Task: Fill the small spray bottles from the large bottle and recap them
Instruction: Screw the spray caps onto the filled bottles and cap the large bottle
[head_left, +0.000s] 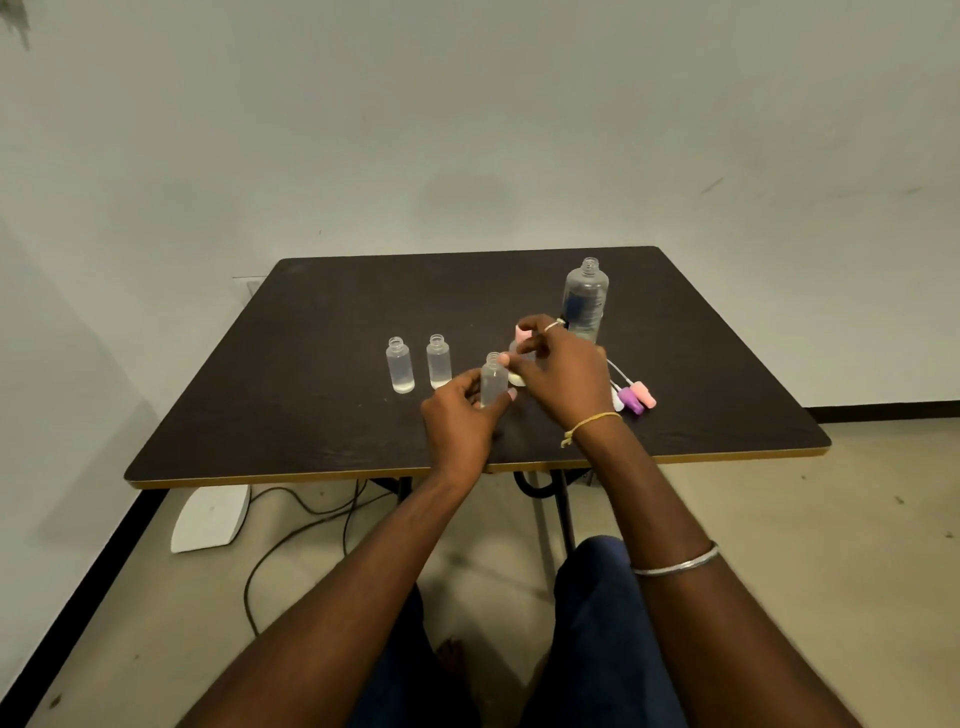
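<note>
Sadly, the label on the large bottle (586, 299) is unreadable; left hand (457, 421) grips an open small bottle (493, 382), right hand (563, 376) holds a pink cap (521, 332).

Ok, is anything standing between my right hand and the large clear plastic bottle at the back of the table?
Nothing visible does. The large clear plastic bottle stands uncapped just beyond the right hand; the small pink-capped bottle is left of that line, the loose spray caps nearer and right.

A single wide-angle camera on the person's head looks forward and down across the table (311, 364) toward the wall (467, 130). The left hand (457, 423) and right hand (563, 376) lie near, mid-frame.
</note>
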